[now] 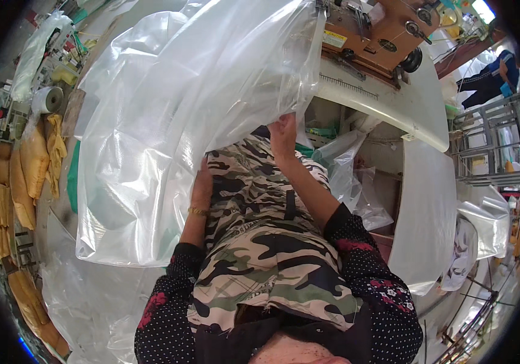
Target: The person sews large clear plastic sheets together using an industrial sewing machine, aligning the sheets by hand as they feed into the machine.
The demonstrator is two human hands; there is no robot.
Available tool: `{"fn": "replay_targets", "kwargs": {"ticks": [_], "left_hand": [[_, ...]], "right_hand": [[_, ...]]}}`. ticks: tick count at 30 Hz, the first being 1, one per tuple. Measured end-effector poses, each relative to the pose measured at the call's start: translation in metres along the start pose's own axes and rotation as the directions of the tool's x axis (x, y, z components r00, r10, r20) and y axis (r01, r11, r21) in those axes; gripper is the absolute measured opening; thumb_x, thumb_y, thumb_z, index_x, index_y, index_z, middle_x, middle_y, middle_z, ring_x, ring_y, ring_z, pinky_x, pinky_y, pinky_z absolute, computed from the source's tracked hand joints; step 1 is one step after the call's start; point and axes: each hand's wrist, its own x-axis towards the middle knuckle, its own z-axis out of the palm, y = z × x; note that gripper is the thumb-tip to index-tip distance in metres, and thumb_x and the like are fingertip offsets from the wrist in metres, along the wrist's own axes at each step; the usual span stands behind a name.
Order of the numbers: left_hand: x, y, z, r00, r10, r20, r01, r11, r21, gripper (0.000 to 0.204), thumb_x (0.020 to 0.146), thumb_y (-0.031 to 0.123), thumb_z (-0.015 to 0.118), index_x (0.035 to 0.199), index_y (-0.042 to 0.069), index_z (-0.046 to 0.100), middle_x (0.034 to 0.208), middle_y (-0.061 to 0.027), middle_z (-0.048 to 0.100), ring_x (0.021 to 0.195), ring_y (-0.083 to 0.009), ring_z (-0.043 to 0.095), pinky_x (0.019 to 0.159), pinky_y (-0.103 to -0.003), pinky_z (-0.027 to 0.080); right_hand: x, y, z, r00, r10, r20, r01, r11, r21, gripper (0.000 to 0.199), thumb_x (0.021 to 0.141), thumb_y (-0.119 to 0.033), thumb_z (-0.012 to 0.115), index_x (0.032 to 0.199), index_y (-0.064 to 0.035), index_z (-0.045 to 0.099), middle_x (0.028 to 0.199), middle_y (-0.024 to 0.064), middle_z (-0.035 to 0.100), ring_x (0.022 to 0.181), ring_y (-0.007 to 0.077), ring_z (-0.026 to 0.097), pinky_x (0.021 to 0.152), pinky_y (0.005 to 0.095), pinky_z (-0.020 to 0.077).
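A large sheet of clear plastic [144,139] spreads over the left of the work table and drapes down in front of me. Its gathered right edge runs up to a brown sewing machine [387,36] at the far right. My right hand [282,134] pinches the hanging edge of this sheet, below and left of the machine. Lower and to the left, my left hand [201,179] is against the sheet's near edge, its fingers hidden by plastic and my camouflage-print apron [272,236].
The pale table edge [387,112] curves around on the right. More clear plastic [342,164] hangs beneath it. Yellow-brown bundles [32,170] and a white roll [49,100] lie at left. A metal rack [493,142] stands at right; beyond it is another person [493,79] in dark clothes.
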Motion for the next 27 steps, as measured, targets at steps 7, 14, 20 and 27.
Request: {"fn": "replay_targets", "kwargs": {"ticks": [7, 14, 20, 27], "left_hand": [[0.007, -0.170, -0.040, 0.890, 0.191, -0.415, -0.096, 0.966, 0.238, 0.056, 0.093, 0.033, 0.058, 0.142, 0.011, 0.042, 0.132, -0.0174, 0.055, 0.125, -0.0305, 0.049, 0.107, -0.044, 0.035], [0.043, -0.178, -0.300, 0.801, 0.238, -0.550, 0.145, 0.813, 0.564, 0.057, 0.092, 0.038, 0.060, 0.140, 0.013, 0.045, 0.138, -0.0145, 0.051, 0.131, -0.0277, 0.044, 0.111, -0.043, 0.030], [0.093, -0.108, -0.253, 0.950, 0.146, -0.275, 0.105, 0.681, 0.725, 0.054, 0.082, 0.040, 0.071, 0.126, 0.012, 0.058, 0.129, -0.0080, 0.059, 0.122, -0.0247, 0.052, 0.105, -0.044, 0.036], [0.083, -0.061, -0.189, 0.993, 0.054, -0.105, 0.002, 0.883, 0.470, 0.029, 0.093, 0.027, 0.054, 0.115, 0.010, 0.062, 0.114, -0.0082, 0.065, 0.102, -0.0317, 0.061, 0.086, -0.042, 0.050]], "right_hand": [[0.014, 0.006, 0.017, 0.706, 0.253, 0.662, -0.308, 0.951, -0.035, 0.020, 0.086, -0.013, 0.066, 0.103, -0.0047, 0.060, 0.100, 0.0006, 0.061, 0.093, 0.0075, 0.053, 0.079, 0.0265, 0.0445], [-0.068, -0.139, 0.038, 0.636, -0.100, 0.765, -0.621, 0.523, 0.584, 0.018, 0.093, -0.008, 0.055, 0.108, -0.0013, 0.060, 0.102, 0.0083, 0.065, 0.095, 0.0177, 0.062, 0.088, 0.0346, 0.0489], [-0.063, -0.093, 0.010, 0.518, -0.139, 0.844, -0.574, 0.675, 0.464, 0.031, 0.101, -0.021, 0.045, 0.125, -0.0022, 0.052, 0.117, 0.0121, 0.061, 0.102, 0.0243, 0.063, 0.093, 0.0411, 0.0493], [-0.031, -0.063, 0.015, 0.633, 0.292, 0.717, -0.732, 0.527, 0.432, 0.062, 0.100, -0.056, 0.027, 0.141, -0.0108, 0.038, 0.135, 0.0086, 0.051, 0.119, 0.0272, 0.053, 0.104, 0.0437, 0.0405]]}}
